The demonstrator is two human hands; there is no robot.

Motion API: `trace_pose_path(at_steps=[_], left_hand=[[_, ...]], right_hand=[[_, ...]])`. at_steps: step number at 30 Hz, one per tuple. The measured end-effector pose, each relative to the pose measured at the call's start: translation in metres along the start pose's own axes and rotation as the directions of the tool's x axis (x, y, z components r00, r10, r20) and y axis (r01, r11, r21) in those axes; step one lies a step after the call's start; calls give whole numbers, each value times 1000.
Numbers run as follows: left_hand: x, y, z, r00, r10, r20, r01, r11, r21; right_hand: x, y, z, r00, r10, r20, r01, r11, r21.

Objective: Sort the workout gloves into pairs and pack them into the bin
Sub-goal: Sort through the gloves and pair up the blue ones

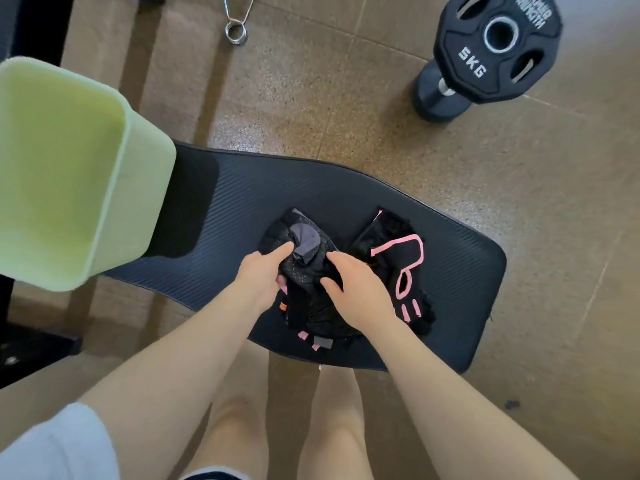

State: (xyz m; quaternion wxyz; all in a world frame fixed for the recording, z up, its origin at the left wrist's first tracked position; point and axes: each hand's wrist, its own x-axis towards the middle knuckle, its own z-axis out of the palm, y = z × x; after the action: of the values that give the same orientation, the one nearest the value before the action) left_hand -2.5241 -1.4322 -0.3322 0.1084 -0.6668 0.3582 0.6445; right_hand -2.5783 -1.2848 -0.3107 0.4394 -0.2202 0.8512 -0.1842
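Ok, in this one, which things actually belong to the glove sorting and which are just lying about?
Part of the job:
- grey-and-black gloves, gripped by the left hand and right hand
- pink-trimmed glove beside them
- green bin
- black mat under the gloves

Lying about:
- 5 kg weight plate
- dumbbell under it
- metal spring clip

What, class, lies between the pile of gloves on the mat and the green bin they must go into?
Nothing visible. The gloves lie on the mat under the left hand and right hand. Only bare mat separates them from the green bin, which stands to the left with its mouth open.
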Motion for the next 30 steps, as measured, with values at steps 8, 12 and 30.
trace_pose_path(at_steps=[8, 12, 30], left_hand=[[-83, 37, -17, 730, 676, 102, -663, 664, 347], [-112, 34, -28, 657, 727, 202, -733, 553, 397], [-47, -67, -61, 588, 494, 640, -765, 81, 639]], right_hand=[[-22, -17, -20, 996, -86, -15, 86, 995, 47], [-36, -23, -33, 998, -59, 5, 58, 994, 91], [-74, 5, 26, 965, 217, -145, -143, 903, 405]])
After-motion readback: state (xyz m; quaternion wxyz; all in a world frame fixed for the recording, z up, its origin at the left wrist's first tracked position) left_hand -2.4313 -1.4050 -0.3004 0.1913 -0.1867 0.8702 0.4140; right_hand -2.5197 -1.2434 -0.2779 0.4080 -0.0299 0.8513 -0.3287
